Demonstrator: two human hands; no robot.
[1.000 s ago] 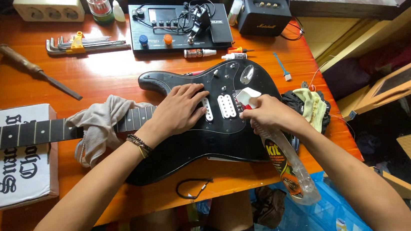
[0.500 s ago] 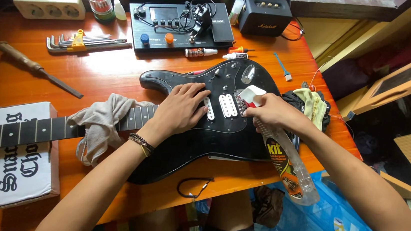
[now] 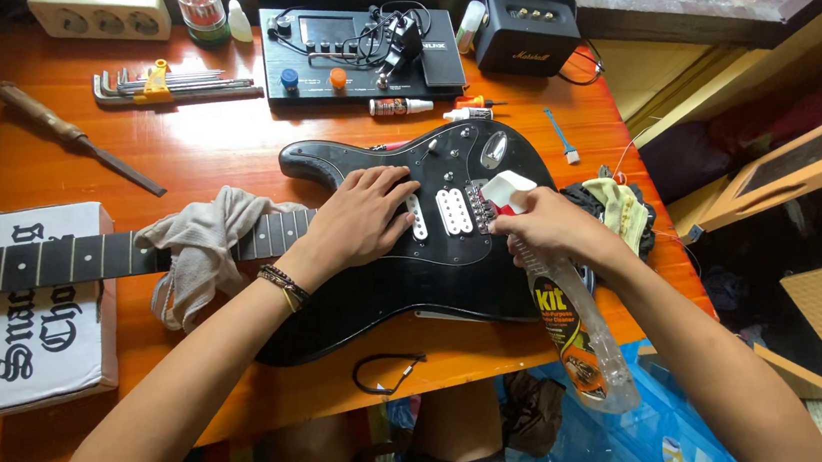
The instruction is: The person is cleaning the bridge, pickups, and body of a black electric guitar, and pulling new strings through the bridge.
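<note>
Guitar (image 3: 428, 263): flat on table (image 3: 218, 152), neck over cloth (image 3: 199, 241) for padding | left hand (image 3: 362, 218): fingers spread, pressing body steady | right hand (image 3: 552, 230): clenched round spray bottle (image 3: 577, 327), nozzle towards pickups (image 3: 453, 210)

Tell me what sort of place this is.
Probably a home guitar-repair bench: a black electric guitar lies on an orange wooden table, with a hex key set and a small amplifier nearby.

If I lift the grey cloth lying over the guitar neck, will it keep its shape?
Probably not. The crumpled grey cloth drapes in soft folds over the black guitar neck, so it likely hangs limp. It looks thin, so probably light, and unlikely to slide on the orange wooden table.
</note>
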